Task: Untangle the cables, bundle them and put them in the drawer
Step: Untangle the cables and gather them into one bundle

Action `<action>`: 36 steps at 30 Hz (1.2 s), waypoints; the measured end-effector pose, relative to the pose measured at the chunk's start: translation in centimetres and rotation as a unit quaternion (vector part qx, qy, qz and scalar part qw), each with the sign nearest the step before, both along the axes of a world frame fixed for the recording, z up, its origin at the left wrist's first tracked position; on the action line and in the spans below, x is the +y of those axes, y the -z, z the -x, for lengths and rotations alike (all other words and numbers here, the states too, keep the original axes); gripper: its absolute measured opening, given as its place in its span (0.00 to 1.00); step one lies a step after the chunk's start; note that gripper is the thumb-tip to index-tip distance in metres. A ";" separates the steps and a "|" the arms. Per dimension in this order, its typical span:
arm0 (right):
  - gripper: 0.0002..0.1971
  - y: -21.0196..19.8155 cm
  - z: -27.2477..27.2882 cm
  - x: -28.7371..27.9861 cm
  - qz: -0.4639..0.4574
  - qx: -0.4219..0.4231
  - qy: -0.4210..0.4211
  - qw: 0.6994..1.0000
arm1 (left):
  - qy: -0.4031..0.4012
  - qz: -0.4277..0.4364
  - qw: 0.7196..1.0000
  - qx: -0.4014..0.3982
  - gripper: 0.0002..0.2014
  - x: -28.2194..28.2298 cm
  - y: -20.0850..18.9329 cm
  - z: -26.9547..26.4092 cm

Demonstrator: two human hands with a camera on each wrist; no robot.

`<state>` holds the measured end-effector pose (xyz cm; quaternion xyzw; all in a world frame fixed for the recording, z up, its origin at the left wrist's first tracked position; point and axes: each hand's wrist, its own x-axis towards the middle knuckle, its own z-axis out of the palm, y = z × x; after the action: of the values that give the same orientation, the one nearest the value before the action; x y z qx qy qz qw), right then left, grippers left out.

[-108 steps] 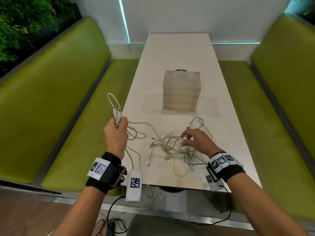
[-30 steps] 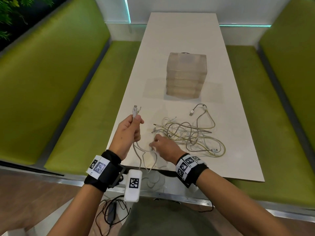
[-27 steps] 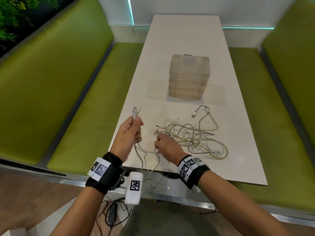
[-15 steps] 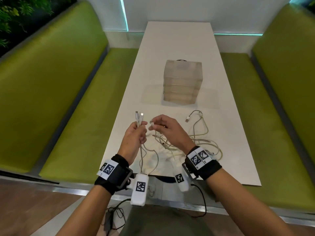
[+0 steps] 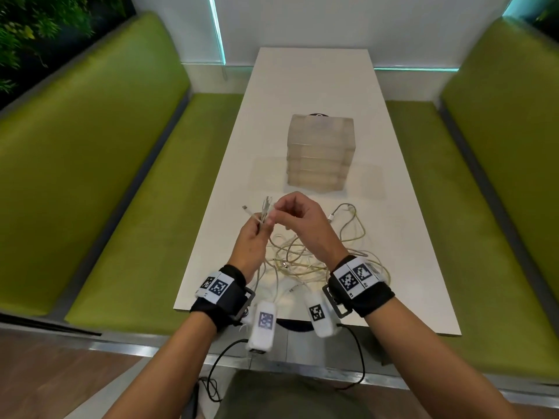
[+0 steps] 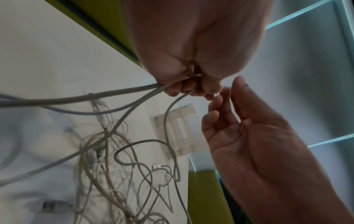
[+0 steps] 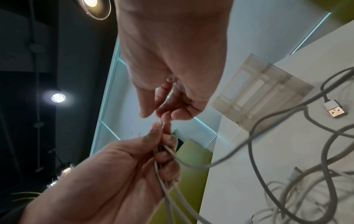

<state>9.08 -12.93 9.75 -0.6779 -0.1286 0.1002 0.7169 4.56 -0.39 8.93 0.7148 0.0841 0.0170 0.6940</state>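
Far left at 9 o'clock: green bench seat [image 5: 130, 225], nothing on it that belongs to the task.

Left hand [image 5: 252, 243] is raised over the near part of the white table [image 5: 311, 83], fist curled round several white cable ends [image 5: 266, 208]. The plugs stick up out of the fist toward 12 o'clock and the strands trail down to the table. The left wrist view confirms a clamped grip on a few strands.

Right hand [image 5: 302, 220] is just to its right, fingertips meeting the left hand's at the plug ends. It looks like a pinch on one cable end, but blur leaves the actual contact uncertain. The other fingers are loosely curled.

At 5 o'clock from the hands, the tangled cable pile [image 5: 305, 255] lies on the table under the right wrist, loops crossing. One USB plug [image 5: 331, 217] lies loose at its 1 o'clock edge.

At 12 o'clock, mid-table, stands the translucent drawer unit [image 5: 320, 154], all drawers closed as far as I can see.

Progress: early. A few ends are gathered in the left hand, and most of the cables look knotted together. Nothing is bundled, the drawer is unopened and nothing is stowed. Still to do: finish separating, coil, open the drawer, put the cables in.
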 end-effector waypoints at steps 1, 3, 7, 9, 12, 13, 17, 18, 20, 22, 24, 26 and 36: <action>0.09 0.4 0.0 -0.3 0.025 0.010 0.012 1.000 | -0.011 0.004 1.000 -0.006 0.09 0.2 0.0 -0.1; 0.13 1.4 0.0 -0.9 0.127 0.034 -0.026 0.991 | -0.027 0.007 1.000 -0.013 0.10 0.7 0.0 -0.2; 0.10 3.5 0.6 -1.1 0.355 -0.024 -0.199 0.913 | -0.054 0.020 0.998 -0.024 0.14 1.6 0.5 -0.9; 0.12 3.6 1.2 -0.9 0.326 -0.023 -0.178 0.928 | -0.076 0.031 0.996 -0.033 0.14 1.9 0.5 -0.9; 0.12 3.6 1.8 -1.0 0.282 -0.020 -0.161 0.945 | -0.109 0.141 0.983 -0.036 0.15 2.4 0.6 -1.1; 0.13 3.7 1.9 -1.0 0.287 -0.029 -0.172 0.942 | -0.112 0.201 0.973 -0.034 0.15 2.6 0.5 -1.1; 0.13 4.3 1.8 -1.7 0.331 -0.057 -0.206 0.919 | -0.156 0.315 0.935 -0.036 0.13 3.4 -0.7 -1.3; 0.13 4.3 1.7 -2.2 0.335 -0.063 -0.204 0.918 | -0.171 0.312 0.934 -0.038 0.13 3.8 -1.0 -1.3; 0.13 4.3 1.2 -3.6 0.343 -0.071 -0.197 0.916 | -0.195 0.293 0.935 -0.047 0.13 5.1 -1.5 -1.3; 0.13 4.4 0.2 -5.0 0.368 -0.079 -0.180 0.909 | -0.209 0.290 0.932 -0.054 0.13 6.3 -2.0 -1.3; 0.13 4.9 -0.9 -6.1 0.380 -0.082 -0.152 0.909 | -0.204 0.278 0.937 -0.051 0.13 6.8 -2.0 -1.1; 0.13 5.0 -1.7 -6.5 0.340 -0.070 -0.114 0.931 | -0.176 0.223 0.958 -0.024 0.13 6.2 -1.7 -0.7; 0.16 1.8 -0.4 -3.2 0.197 -0.044 -0.079 0.976 | 0.064 -0.015 0.996 0.063 0.13 -0.8 0.5 0.8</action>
<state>9.53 -16.15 7.91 -0.7972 -0.1909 0.1498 0.5529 3.71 -1.16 8.41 0.7286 0.0813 -0.0715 0.6763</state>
